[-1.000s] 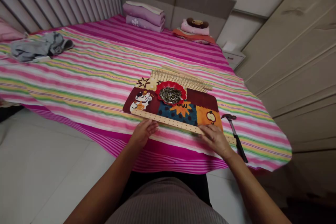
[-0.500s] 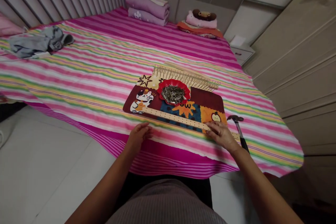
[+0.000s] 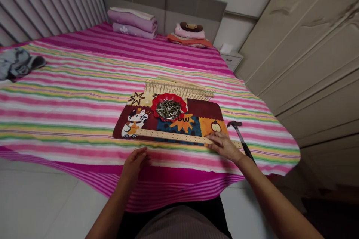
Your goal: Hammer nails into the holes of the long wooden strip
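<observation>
A long wooden strip (image 3: 171,136) with rows of small dark holes lies along the near edge of a patterned mat (image 3: 204,109). My right hand (image 3: 225,148) grips the strip toward its right end, fingers over the top and thumb at the near edge. Nearer to me, short of the mat's left half, my left hand (image 3: 134,162) hovers with loosely curled fingers and nothing visible in it. A red scalloped bowl (image 3: 183,107) full of nails (image 3: 169,109) sits on the mat. Beside my right hand, a claw hammer (image 3: 240,136) rests near the strip's end.
Behind the bowl stands a wooden board bristling with upright nails (image 3: 179,90), with another thin strip beyond it. The striped bedspread (image 3: 84,101) carries folded purple bedding (image 3: 134,22), a stacked pile with a plush toy (image 3: 190,30), and grey clothing (image 3: 21,63) at left.
The camera view has turned, so the bed and objects sit further left and slightly lower. My right hand stays on the strip; my left hand remains near the bed's edge.
</observation>
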Available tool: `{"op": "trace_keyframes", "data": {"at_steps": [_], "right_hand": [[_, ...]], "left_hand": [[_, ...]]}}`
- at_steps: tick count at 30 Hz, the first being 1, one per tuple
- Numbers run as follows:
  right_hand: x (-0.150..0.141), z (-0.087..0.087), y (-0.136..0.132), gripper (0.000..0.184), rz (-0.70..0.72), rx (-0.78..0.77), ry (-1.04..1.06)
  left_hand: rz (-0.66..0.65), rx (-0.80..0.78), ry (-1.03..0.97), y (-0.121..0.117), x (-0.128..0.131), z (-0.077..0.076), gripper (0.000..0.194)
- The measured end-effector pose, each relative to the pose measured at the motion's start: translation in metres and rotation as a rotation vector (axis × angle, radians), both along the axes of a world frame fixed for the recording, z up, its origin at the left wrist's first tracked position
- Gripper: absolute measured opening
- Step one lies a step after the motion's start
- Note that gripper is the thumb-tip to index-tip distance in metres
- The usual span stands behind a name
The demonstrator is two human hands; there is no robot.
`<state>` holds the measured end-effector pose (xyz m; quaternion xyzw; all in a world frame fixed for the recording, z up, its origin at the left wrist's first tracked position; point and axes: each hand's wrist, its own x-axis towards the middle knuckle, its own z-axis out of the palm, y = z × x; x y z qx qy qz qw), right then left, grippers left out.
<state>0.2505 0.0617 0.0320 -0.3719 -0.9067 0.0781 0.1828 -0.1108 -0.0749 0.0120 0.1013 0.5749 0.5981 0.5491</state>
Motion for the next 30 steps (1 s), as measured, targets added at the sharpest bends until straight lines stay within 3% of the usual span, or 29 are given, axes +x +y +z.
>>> {"op": "trace_keyframes", "data": {"at_steps": [4, 8, 11, 14, 17, 19, 21, 24, 30], "right_hand": [[-0.001, 0.0, 0.0, 0.031, -0.001, -0.018, 0.007], [-0.001, 0.001, -0.001, 0.032, 0.003, -0.02, 0.008], [-0.001, 0.0, -0.002, 0.032, -0.014, -0.021, 0.005], [0.0, -0.002, -0.003, 0.033, -0.027, -0.031, 0.005], [0.0, -0.003, -0.004, 0.033, -0.033, -0.034, 0.01], [0.0, -0.003, -0.005, 0.033, -0.042, -0.037, 0.008], [-0.001, -0.003, -0.005, 0.033, -0.055, -0.046, 0.007], [-0.003, -0.002, -0.007, 0.033, -0.081, -0.061, 0.004], [-0.002, 0.012, -0.018, 0.039, -0.115, -0.012, 0.072]], "left_hand": [[-0.044, 0.01, 0.131, 0.002, 0.001, 0.001, 0.042], [-0.146, 0.081, 0.532, 0.015, 0.002, 0.026, 0.024], [-0.164, 0.201, 0.831, 0.048, 0.005, 0.056, 0.012], [-0.25, 0.377, 1.011, 0.1, 0.011, 0.075, 0.01], [-0.462, 0.41, 1.213, 0.153, 0.017, 0.074, 0.014], [-0.696, 0.294, 1.364, 0.181, 0.02, 0.068, 0.015], [-0.849, 0.143, 1.489, 0.2, 0.02, 0.063, 0.014], [-0.972, 0.029, 1.608, 0.212, 0.018, 0.063, 0.011], [-1.109, 0.032, 1.785, 0.209, 0.014, 0.069, 0.009]]}}
